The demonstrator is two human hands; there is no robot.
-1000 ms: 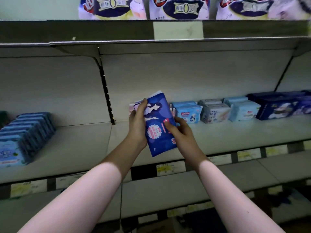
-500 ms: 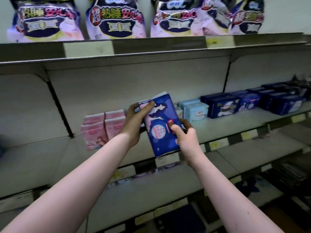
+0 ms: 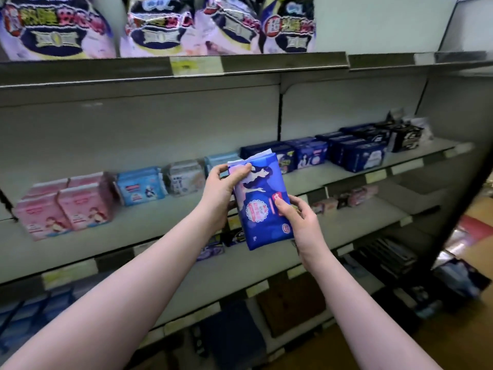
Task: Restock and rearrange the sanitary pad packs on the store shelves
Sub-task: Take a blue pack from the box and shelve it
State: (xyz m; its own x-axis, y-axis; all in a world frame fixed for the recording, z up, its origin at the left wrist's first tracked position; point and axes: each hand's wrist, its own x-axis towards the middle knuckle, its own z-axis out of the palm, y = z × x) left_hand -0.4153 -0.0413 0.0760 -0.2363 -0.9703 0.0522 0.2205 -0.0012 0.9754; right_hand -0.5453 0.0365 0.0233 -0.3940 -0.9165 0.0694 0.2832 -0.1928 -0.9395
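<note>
Head view: dark blue soft-plastic pad pack [image 3: 260, 201] is held before the grey shelf [image 3: 333, 172], top pinched by left grip [image 3: 222, 190], lower side clasped by right grip [image 3: 301, 222]. Likely light, squishy, slick; edges best held.

Shop: price-tagged shelves [image 3: 306, 180] of packs [image 3: 64, 209]

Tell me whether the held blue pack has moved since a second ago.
Yes: the pack went right along the shelf, from the pink packs toward the dark blue packs.
</note>
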